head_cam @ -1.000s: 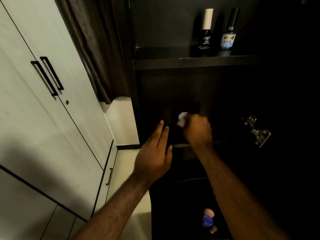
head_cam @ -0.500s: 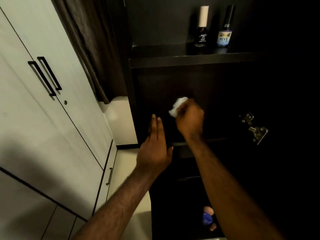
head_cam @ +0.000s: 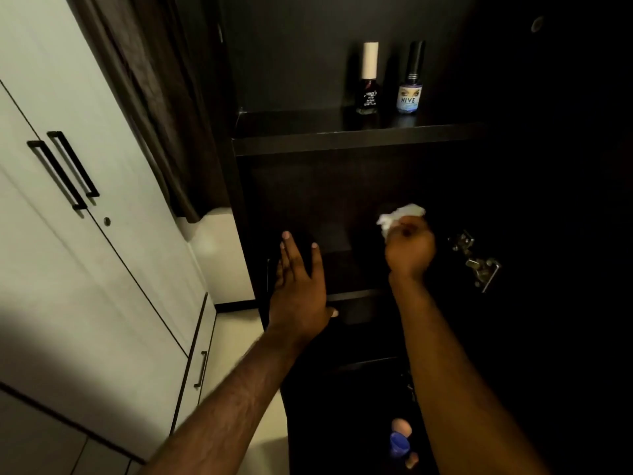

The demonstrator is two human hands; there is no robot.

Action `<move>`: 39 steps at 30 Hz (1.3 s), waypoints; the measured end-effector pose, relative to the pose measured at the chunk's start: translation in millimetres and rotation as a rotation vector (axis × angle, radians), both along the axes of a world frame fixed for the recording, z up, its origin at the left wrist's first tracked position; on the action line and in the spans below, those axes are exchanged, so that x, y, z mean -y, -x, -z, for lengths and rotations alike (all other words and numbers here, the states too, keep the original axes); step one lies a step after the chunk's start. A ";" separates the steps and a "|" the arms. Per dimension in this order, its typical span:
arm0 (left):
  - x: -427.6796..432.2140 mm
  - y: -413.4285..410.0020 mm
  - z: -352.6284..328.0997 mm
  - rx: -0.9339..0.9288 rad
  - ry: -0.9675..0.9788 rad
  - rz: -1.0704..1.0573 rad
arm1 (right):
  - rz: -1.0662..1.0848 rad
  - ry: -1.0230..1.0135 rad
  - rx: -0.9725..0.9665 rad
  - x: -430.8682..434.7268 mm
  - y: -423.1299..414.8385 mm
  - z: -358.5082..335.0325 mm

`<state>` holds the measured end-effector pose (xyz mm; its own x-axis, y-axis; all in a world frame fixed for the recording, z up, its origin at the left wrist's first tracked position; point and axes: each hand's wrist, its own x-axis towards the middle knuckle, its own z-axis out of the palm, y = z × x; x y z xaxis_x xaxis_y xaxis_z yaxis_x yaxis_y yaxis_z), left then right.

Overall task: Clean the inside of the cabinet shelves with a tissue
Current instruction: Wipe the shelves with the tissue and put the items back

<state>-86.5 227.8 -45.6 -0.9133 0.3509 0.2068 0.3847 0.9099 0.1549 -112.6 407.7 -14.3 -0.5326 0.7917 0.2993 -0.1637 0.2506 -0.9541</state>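
Two small glass bottles point(head_cam: 388, 80) stand on the dark shelf point(head_cam: 342, 140). Right hand point(head_cam: 410, 250) pinches one crumpled white tissue point(head_cam: 399, 216); left hand point(head_cam: 298, 286) is flat, fingers straight.

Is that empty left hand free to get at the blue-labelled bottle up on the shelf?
Probably yes. The left hand is open and holds nothing, the shelf is open in front, and nothing stands before the blue-labelled bottle; the hand just sits lower.
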 end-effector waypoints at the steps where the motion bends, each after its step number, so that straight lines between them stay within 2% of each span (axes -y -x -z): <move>1: -0.7 -0.8 3.1 -0.035 0.015 -0.006 | -0.031 0.185 -0.012 -11.6 4.2 3.1; 3: -1.1 -0.4 7.2 -0.088 0.016 -0.010 | -0.077 0.437 -0.086 -21.7 6.9 -1.8; 5: -0.8 0.0 10.9 -0.107 0.018 -0.013 | -0.045 0.435 -0.163 -19.7 10.6 -4.5; 7: -1.5 -0.1 13.7 -0.130 0.019 -0.032 | 0.032 0.300 -0.104 -5.6 12.3 -4.9; 10: -2.7 -1.0 14.0 -0.198 -0.003 -0.065 | 0.061 -0.092 0.005 37.1 10.2 -5.3; 12: -2.0 -0.3 14.8 -0.173 -0.056 -0.057 | -0.114 -0.298 -0.013 69.2 10.1 -7.8; 14: 0.1 -0.5 14.9 -0.114 -0.159 -0.069 | -0.339 -0.407 0.046 92.9 14.2 -7.3; 17: 0.1 -2.1 8.6 -0.037 -0.395 -0.117 | -0.499 -0.517 0.133 105.6 21.1 -4.4; 19: -1.3 -2.7 9.4 -0.086 -0.395 -0.136 | -0.534 -0.486 0.144 101.9 22.0 -4.2; 22: -1.5 0.4 19.7 -0.196 -0.170 -0.110 | -0.373 -0.418 0.079 79.0 18.2 -4.6; 25: -1.1 5.9 29.0 -0.258 -0.034 -0.092 | -0.036 -0.079 -0.057 42.8 14.6 0.8; 28: -4.0 7.7 32.0 -0.265 0.009 -0.101 | 0.031 0.371 -0.201 5.9 23.2 7.0; 31: -5.2 9.3 31.8 -0.304 0.003 -0.116 | 0.085 0.554 -0.309 -20.5 31.1 8.8; 33: -5.4 7.7 29.7 -0.328 -0.003 -0.116 | 0.132 0.466 -0.324 -14.2 32.3 5.1; 35: -6.7 5.6 28.6 -0.337 0.001 -0.116 | 0.133 0.226 -0.335 9.7 29.9 -1.6; 39: -6.0 6.9 26.8 -0.335 -0.059 -0.106 | -0.065 -0.276 -0.288 75.5 28.0 -6.6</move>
